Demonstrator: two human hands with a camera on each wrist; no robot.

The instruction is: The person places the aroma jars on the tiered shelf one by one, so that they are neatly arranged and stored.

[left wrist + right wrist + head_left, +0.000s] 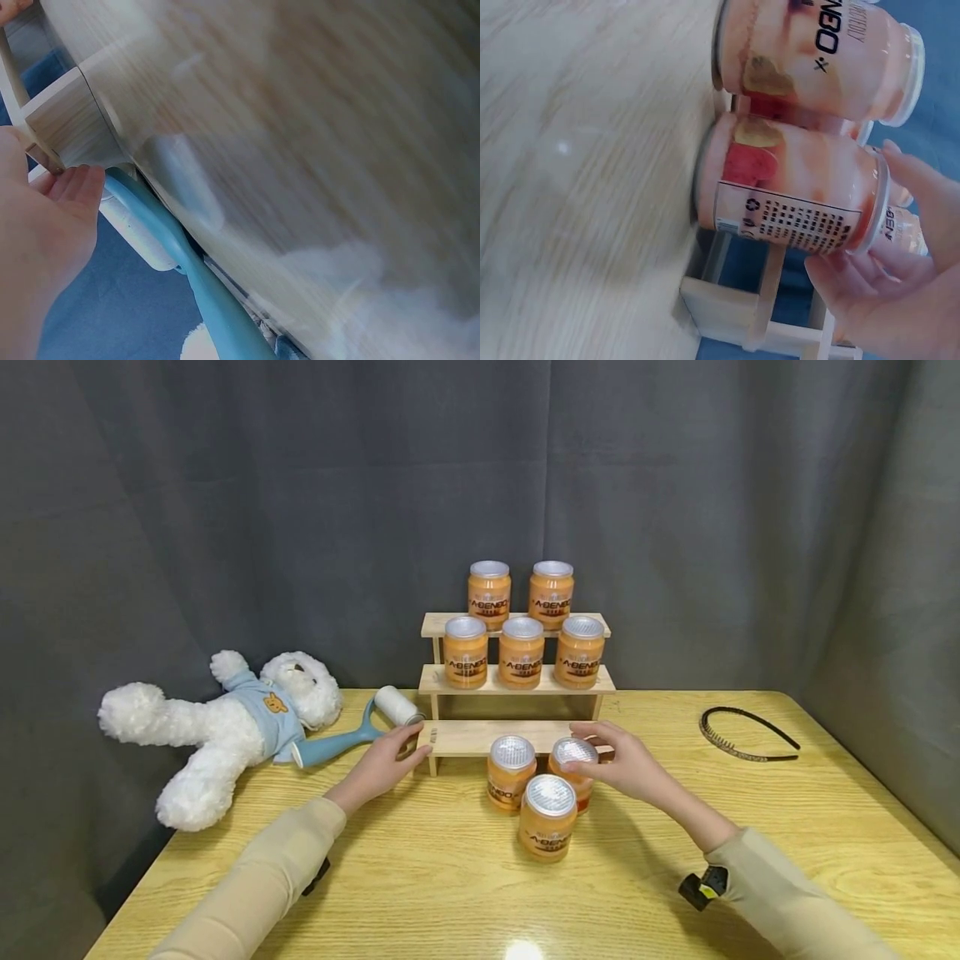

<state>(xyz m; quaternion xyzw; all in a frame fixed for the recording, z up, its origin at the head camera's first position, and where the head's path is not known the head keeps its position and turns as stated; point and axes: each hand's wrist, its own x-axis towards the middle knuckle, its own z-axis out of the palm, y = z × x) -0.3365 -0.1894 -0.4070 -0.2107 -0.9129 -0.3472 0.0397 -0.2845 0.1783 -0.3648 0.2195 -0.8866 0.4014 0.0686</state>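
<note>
A wooden three-step rack (480, 737) stands in the middle of the table in the head view. My left hand (381, 763) pinches the left end of its lowest board between thumb and fingers. On the table before the rack are three orange jars with silver lids: a left jar (512, 777), a front jar (550, 827) and a right jar (795, 187). My right hand (628, 767) grips that right jar around its lid, thumb on one side and fingers on the other. The jar looks upright, partly hidden by the front jar in the head view.
Two jars (490, 596) stand on the top step and three jars (522, 653) on the middle step. To the left lie a blue-handled lint roller (337, 746) and a white teddy bear (258, 710). A black headband (723, 745) lies at the right.
</note>
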